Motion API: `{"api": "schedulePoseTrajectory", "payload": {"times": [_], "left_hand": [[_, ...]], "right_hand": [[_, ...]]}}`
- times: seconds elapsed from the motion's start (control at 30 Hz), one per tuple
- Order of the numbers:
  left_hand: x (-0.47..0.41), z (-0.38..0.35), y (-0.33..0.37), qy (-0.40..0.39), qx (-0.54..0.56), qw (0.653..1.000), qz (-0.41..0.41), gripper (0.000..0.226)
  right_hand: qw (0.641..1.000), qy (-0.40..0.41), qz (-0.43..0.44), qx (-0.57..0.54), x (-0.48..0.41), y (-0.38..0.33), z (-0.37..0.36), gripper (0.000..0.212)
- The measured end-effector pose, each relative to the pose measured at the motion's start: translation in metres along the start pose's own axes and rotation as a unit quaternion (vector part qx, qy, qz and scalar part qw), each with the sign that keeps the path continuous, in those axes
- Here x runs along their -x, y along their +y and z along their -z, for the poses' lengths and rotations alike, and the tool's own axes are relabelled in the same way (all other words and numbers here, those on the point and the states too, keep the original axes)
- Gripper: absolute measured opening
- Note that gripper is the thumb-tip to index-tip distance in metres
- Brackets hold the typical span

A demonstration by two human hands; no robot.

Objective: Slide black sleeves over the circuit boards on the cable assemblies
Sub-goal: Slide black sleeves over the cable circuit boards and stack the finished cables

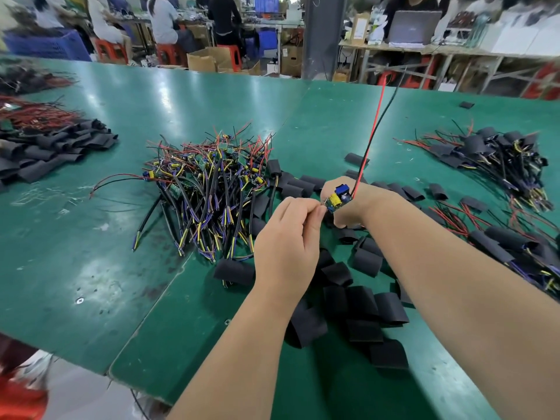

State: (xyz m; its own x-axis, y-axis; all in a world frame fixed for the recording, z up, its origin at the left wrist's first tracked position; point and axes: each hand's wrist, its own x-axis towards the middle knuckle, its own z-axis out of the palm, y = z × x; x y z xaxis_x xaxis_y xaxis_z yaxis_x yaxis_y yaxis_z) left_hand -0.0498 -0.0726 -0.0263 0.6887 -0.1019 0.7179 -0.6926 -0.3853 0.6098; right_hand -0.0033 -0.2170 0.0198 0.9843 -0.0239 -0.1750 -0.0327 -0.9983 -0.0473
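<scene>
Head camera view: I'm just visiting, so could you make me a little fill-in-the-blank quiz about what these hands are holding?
1. The board, held between the left hand and the right hand, carries a blue part and a ____ part.
2. A red wire rises from it beside a ____ one.
3. Loose black sleeves lie on the ____ table.

Missing words: yellow; black; green.

Only the person's two arms show, the left forearm (242, 344) and the right forearm (454, 283) both bare along all their visible length, smooth and uncovered to the wrists, ending in the bare left hand (288, 247) and bare right hand (344, 207).
</scene>
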Motion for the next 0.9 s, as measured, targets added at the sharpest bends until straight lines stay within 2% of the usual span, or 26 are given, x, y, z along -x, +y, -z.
{"api": "schedulePoseTrajectory", "payload": {"times": [0.13, 0.23, 0.3, 0.37, 0.43, 0.47, 0.53, 0.57, 0.63, 0.67, 0.77, 0.83, 0.9], "left_hand": [[0.001, 0.0, 0.0, -0.015, -0.008, 1.0, -0.008, 0.019], [0.001, 0.0, 0.0, -0.024, -0.009, 1.0, -0.018, 0.018], [0.002, 0.001, 0.0, -0.034, -0.007, 0.999, -0.026, 0.016], [0.002, 0.001, 0.0, -0.058, -0.007, 0.998, -0.035, 0.016], [0.003, 0.002, -0.001, -0.089, -0.016, 0.995, -0.045, 0.016], [0.003, 0.002, -0.002, -0.107, -0.024, 0.993, -0.048, 0.016], [0.004, 0.002, -0.002, -0.142, -0.043, 0.988, -0.047, 0.015], [0.005, 0.001, -0.002, -0.154, -0.051, 0.986, -0.047, 0.014], [0.006, 0.001, -0.002, -0.17, -0.059, 0.982, -0.049, 0.013], [0.006, 0.001, -0.002, -0.178, -0.062, 0.981, -0.051, 0.012], [0.008, 0.001, -0.003, -0.202, -0.069, 0.975, -0.054, 0.011], [0.009, 0.0, -0.003, -0.214, -0.075, 0.972, -0.059, 0.011], [0.009, -0.001, -0.003, -0.218, -0.081, 0.97, -0.066, 0.011]], "right_hand": [[0.995, 0.045, 0.022, -0.089, 0.009, 0.009, -0.004, 0.023], [0.992, 0.119, 0.026, -0.037, 0.015, 0.019, -0.006, 0.023], [0.972, 0.214, 0.017, -0.1, 0.027, 0.032, -0.01, 0.025], [0.931, 0.291, -0.006, -0.22, 0.046, 0.045, -0.016, 0.034], [0.865, 0.316, -0.034, -0.389, 0.068, 0.055, -0.022, 0.051], [0.802, 0.31, -0.024, -0.51, 0.081, 0.058, -0.026, 0.053], [0.632, 0.287, 0.015, -0.72, 0.104, 0.064, -0.031, 0.044], [0.558, 0.281, 0.024, -0.78, 0.112, 0.068, -0.033, 0.035], [0.449, 0.281, 0.02, -0.848, 0.124, 0.075, -0.037, 0.023], [0.416, 0.288, 0.006, -0.863, 0.128, 0.079, -0.038, 0.02], [0.354, 0.319, -0.052, -0.877, 0.131, 0.083, -0.04, 0.027], [0.307, 0.327, -0.058, -0.892, 0.131, 0.082, -0.04, 0.028], [0.281, 0.336, -0.057, -0.897, 0.131, 0.08, -0.039, 0.024]]}}
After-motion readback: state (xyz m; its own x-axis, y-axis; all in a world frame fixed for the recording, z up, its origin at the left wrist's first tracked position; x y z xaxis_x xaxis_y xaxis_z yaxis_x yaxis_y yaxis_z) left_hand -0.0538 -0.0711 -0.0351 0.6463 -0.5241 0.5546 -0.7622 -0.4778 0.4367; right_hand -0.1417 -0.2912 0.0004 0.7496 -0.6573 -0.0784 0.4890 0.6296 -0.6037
